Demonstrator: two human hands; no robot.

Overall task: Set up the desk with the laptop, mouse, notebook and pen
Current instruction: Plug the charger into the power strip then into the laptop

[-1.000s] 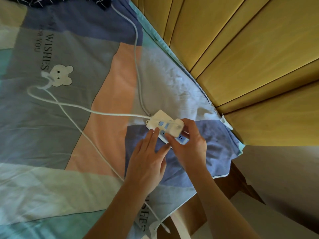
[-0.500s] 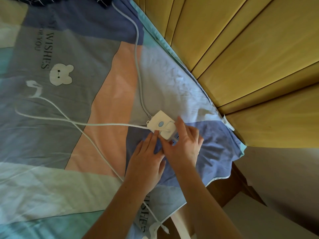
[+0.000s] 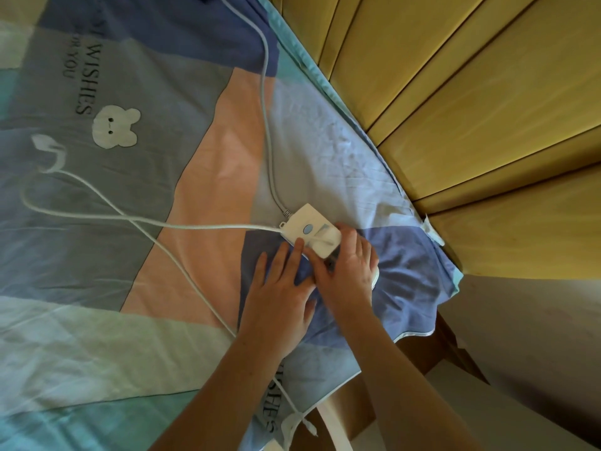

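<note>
No laptop, mouse, notebook or pen is in view. A white power strip (image 3: 304,221) with a blue button lies on a patchwork bedsheet (image 3: 130,271). A white charger block (image 3: 327,244) sits on the strip's near end, and my right hand (image 3: 349,271) grips it from the right. My left hand (image 3: 279,294) lies flat on the sheet, fingers apart, with its index fingertip against the strip's near edge. The charger's thin white cable (image 3: 195,226) runs left, loops, and ends in a connector (image 3: 44,144) near a printed bear.
A thicker grey cord (image 3: 266,109) leaves the strip toward the top of the bed. A padded yellow headboard (image 3: 455,109) borders the bed on the right. The sheet's corner hangs over the wooden bed frame (image 3: 432,346) by a pale floor.
My right hand has come down over the charger block onto the strip. The white cable's loop and connector have slid left and down from the printed bear. My left hand has stayed put.
</note>
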